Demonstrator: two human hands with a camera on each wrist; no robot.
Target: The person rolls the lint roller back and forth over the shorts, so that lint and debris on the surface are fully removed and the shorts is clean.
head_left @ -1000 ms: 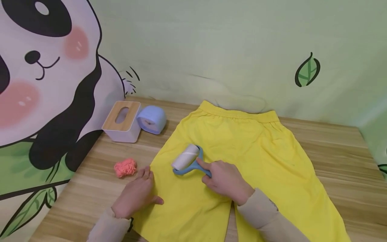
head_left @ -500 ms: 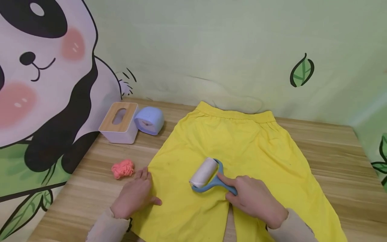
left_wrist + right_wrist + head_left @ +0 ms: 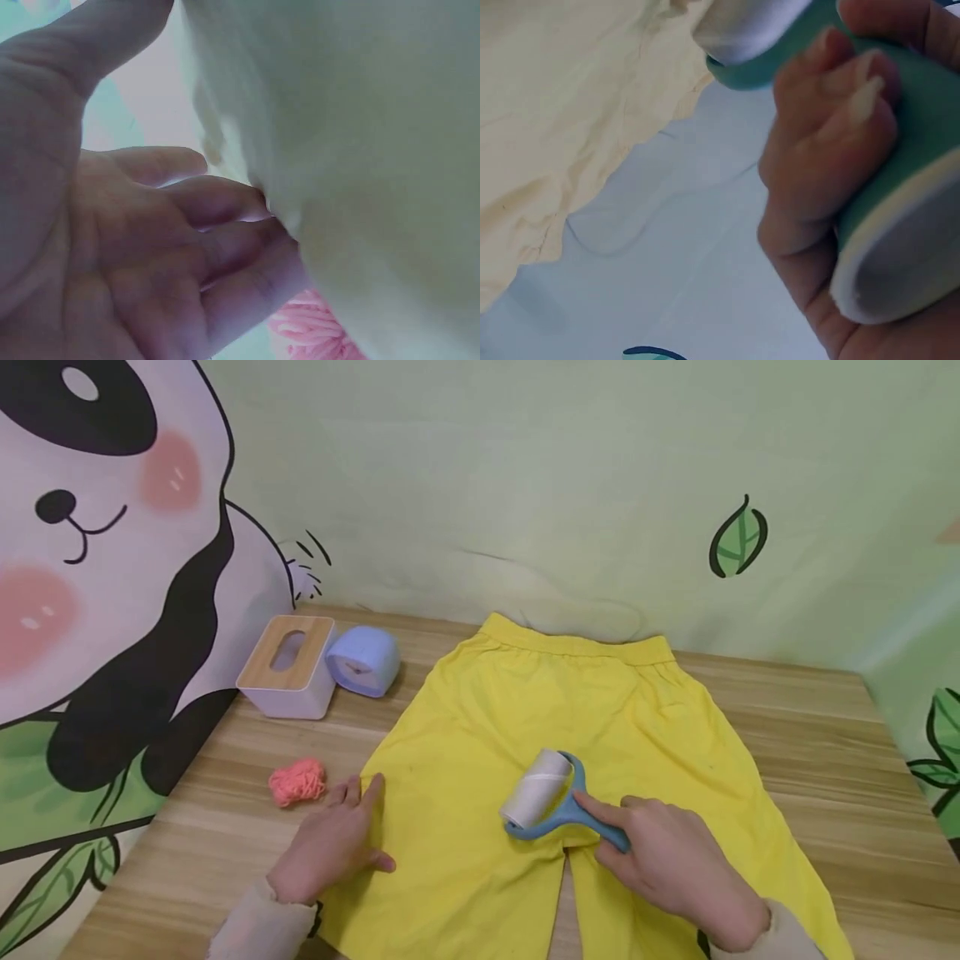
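Note:
Yellow shorts (image 3: 600, 702) lie spread on the wooden table, waistband at the far side. My right hand (image 3: 678, 856) grips the blue handle of a lint roller (image 3: 536, 789), index finger stretched along it. The white roll sits over the shorts near the crotch; whether it touches the cloth is hard to tell. In the right wrist view, fingers (image 3: 832, 135) curl round the handle. My left hand (image 3: 330, 843) rests at the left edge of the shorts, fingers fairly straight, thumb spread onto the cloth. The left wrist view has its fingertips touching the cloth (image 3: 360, 150).
Pink yarn (image 3: 297, 782) lies on the table just beyond the left hand. Farther back stand a white tissue box (image 3: 288, 697) with a wooden lid and a small blue clock (image 3: 365, 660). A painted wall (image 3: 525, 485) borders the table (image 3: 795, 718) behind.
My right hand has drawn the lint roller rightward and nearer to me across the shorts. The left hand stays at the edge, its index finger now spread apart. The head view has shifted slightly.

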